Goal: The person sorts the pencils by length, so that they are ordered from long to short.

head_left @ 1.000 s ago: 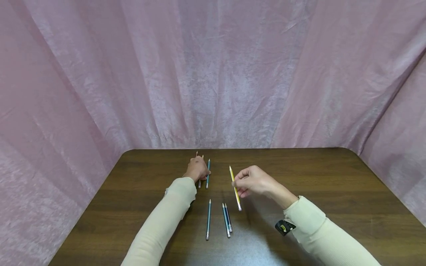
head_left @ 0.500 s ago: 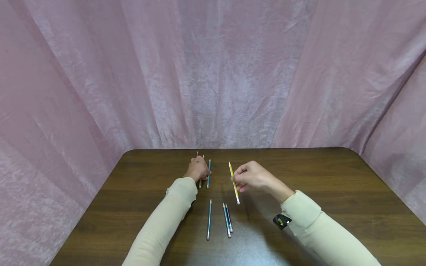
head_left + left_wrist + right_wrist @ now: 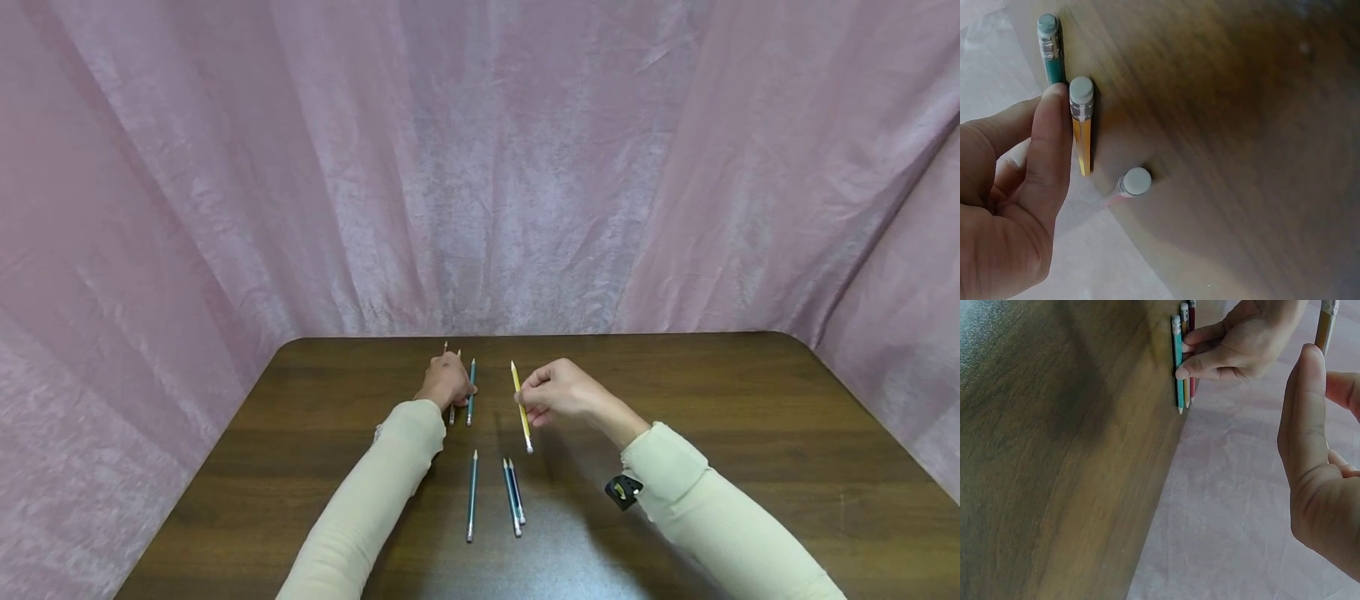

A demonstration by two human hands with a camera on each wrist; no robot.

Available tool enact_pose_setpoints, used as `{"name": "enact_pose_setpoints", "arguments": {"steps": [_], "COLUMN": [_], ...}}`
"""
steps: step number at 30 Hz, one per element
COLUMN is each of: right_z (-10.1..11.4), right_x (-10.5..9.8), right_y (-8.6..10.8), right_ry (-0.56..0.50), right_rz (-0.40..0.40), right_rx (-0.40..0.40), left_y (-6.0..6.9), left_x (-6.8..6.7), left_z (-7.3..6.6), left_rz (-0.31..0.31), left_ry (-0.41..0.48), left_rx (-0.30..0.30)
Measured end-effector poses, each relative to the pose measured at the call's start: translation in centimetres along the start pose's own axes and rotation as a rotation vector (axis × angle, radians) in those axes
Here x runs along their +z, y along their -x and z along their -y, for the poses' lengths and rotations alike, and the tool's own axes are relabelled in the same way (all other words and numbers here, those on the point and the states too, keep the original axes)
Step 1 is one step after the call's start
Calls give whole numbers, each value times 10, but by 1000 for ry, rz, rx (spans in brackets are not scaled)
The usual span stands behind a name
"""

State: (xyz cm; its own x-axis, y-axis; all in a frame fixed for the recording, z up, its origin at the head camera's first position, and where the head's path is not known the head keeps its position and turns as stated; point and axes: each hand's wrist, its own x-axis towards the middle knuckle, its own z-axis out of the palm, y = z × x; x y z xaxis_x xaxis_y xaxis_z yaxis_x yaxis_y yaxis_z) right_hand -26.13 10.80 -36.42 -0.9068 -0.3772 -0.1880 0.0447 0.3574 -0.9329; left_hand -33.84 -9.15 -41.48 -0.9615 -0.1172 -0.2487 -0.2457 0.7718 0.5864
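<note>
Far end of the wooden table, left side: a red pencil, an orange pencil and a far teal pencil are lying side by side, tips pointing away. The left hand is resting over this row, thumb and a finger apparently pinching the far teal one. Nearer the person, a near teal pencil is lying alone; right of it, a second teal pencil and a dark pencil are lying close together, can't tell if touching. The right hand, right of the far row, is gripping a yellow pencil between thumb and fingers, seemingly clear of the table, eraser end towards the person. Progress, my judgement: partway. Far three are looking placed; the yellow one isn't yet being set down; near three are lying unhandled, and whether they need moving isn't showing.
</note>
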Motion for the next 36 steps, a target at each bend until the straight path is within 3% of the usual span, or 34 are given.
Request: {"name": "enact_pose_setpoints", "arguments": {"steps": [16, 27, 36], "right_z": [0, 0, -2], "right_x": [2, 4, 8], "right_y": [-14, -25, -33], "right_ry": [-9, -15, -33], "right_rz": [-29, -61, -65], "right_rx": [41, 49, 72], "left_y": [1, -5, -4], "left_x": [-1, 0, 1], "left_z": [-1, -2, -1], "left_rz": [12, 22, 27], "left_ry": [-39, -75, -58], "left_rx": [13, 5, 2]}}
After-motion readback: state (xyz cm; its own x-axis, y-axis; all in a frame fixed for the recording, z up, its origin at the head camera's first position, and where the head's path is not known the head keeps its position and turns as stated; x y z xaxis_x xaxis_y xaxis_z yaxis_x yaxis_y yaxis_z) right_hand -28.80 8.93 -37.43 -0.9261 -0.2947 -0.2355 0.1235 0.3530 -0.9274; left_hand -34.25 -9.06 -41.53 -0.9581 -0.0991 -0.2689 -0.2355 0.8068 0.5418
